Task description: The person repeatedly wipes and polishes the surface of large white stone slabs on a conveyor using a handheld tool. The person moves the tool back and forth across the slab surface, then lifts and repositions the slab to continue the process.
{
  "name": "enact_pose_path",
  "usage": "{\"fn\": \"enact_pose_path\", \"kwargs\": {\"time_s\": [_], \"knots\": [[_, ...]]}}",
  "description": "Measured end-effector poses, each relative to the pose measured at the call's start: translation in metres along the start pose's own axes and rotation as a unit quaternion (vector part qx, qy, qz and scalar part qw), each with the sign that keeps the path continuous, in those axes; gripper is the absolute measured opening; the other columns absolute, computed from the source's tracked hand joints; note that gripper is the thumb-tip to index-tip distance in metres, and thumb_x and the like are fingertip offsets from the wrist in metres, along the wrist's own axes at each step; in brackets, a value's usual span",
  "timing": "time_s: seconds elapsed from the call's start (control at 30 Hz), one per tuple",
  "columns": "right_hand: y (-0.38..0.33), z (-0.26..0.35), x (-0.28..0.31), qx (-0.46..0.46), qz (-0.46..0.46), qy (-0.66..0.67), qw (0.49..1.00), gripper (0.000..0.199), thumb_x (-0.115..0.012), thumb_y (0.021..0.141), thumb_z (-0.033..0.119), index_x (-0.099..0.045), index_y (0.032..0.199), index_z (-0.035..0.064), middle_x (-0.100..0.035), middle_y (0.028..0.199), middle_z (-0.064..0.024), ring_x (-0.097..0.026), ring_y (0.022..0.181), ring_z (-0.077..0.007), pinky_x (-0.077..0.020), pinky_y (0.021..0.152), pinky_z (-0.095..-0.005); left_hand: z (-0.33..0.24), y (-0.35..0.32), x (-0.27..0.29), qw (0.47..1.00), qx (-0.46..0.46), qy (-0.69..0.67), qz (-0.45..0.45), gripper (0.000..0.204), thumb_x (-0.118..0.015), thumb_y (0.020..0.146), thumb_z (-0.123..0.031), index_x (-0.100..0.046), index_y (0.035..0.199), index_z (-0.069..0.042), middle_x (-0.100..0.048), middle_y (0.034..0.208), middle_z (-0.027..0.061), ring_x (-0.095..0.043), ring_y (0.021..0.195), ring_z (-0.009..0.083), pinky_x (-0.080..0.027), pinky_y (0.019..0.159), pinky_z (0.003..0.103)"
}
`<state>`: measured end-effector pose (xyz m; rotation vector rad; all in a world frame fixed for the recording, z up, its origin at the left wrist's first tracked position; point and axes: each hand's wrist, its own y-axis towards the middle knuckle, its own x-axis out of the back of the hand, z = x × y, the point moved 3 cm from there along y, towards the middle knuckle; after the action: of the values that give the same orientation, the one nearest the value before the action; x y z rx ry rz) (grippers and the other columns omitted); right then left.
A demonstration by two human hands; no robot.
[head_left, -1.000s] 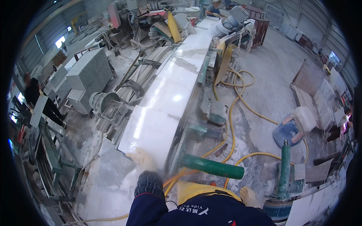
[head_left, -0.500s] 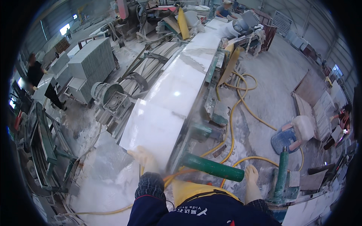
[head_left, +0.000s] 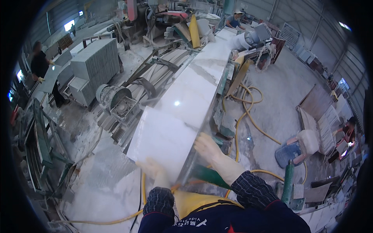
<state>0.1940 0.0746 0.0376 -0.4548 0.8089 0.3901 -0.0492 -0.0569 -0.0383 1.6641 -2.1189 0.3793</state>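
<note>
A white polished stone slab (head_left: 165, 134) lies at the near end of a long roller bed, up against another white slab (head_left: 190, 87) with a grey vein that runs on toward the far end. Both my hands wear pale cream gloves. My left hand (head_left: 154, 170) grips the slab's near edge, its fingertips at the rim. On the slab's right edge, my right hand (head_left: 211, 152) has its fingers curled at the side, the thumb side partly hidden. Below my right forearm, a green roller (head_left: 210, 176) is partly covered.
An electric motor (head_left: 116, 101) sits left of the bed. A yellow hose (head_left: 237, 134) loops over the floor on the right, near a blue barrel (head_left: 287, 154) and a green post (head_left: 288, 180). Stacked slabs (head_left: 97, 64) stand at left. Other people work at far left, far end and right.
My right hand has come from beside the green roller, leftward and forward, to the slab's right edge. My left hand stays at the near edge. The whole view has shifted slightly.
</note>
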Motion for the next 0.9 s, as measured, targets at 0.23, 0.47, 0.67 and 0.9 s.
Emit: {"fn": "enact_pose_path", "kwargs": {"time_s": [0.23,0.47,0.67,0.9], "knots": [[0.015,-0.029,-0.05,-0.086,0.017,-0.005,0.996,0.044,-0.063,0.093,0.02,-0.052,0.134,0.006,-0.061,0.13,-0.0112,-0.057,0.122,-0.0269,-0.0452,0.105,-0.0433,0.007,-0.001,-0.003,0.999,-0.011,-0.034,-0.017,0.063,-0.046,0.101,-0.024,-0.025,0.148,0.012,-0.036,0.149,0.0336,-0.035,0.14,0.0411,-0.026,0.118,0.04],[0.024,-0.057,-0.042,-0.117,-0.04,-0.086,0.989,0.042,-0.067,0.092,0.018,-0.057,0.13,0.0023,-0.066,0.121,-0.0156,-0.066,0.108,-0.0284,-0.0557,0.091,-0.0463,0.008,-0.005,0.004,0.994,0.048,-0.102,0.008,0.064,-0.051,0.1,-0.028,-0.027,0.151,0.004,-0.037,0.15,0.0295,-0.037,0.139,0.0395,-0.03,0.117,0.041],[-0.016,-0.072,-0.086,-0.016,-0.06,-0.369,0.927,0.034,-0.078,0.079,0.021,-0.073,0.107,0.0017,-0.074,0.101,-0.0115,-0.069,0.092,-0.0195,-0.0535,0.085,-0.0336,0.058,0.013,0.02,0.932,0.144,-0.308,0.122,0.058,-0.053,0.101,-0.031,-0.034,0.151,-0.007,-0.039,0.15,0.0222,-0.051,0.124,0.0373,-0.046,0.101,0.048],[-0.1,-0.027,-0.089,0.015,-0.11,-0.381,0.918,0.045,-0.074,0.079,0.027,-0.067,0.117,0.0035,-0.071,0.107,-0.0135,-0.066,0.099,-0.021,-0.0483,0.09,-0.0354,0.04,0.017,0.031,0.962,-0.129,-0.176,0.165,0.054,-0.053,0.101,-0.032,-0.042,0.144,-0.002,-0.047,0.141,0.0229,-0.054,0.119,0.0346,-0.049,0.096,0.046]]}}
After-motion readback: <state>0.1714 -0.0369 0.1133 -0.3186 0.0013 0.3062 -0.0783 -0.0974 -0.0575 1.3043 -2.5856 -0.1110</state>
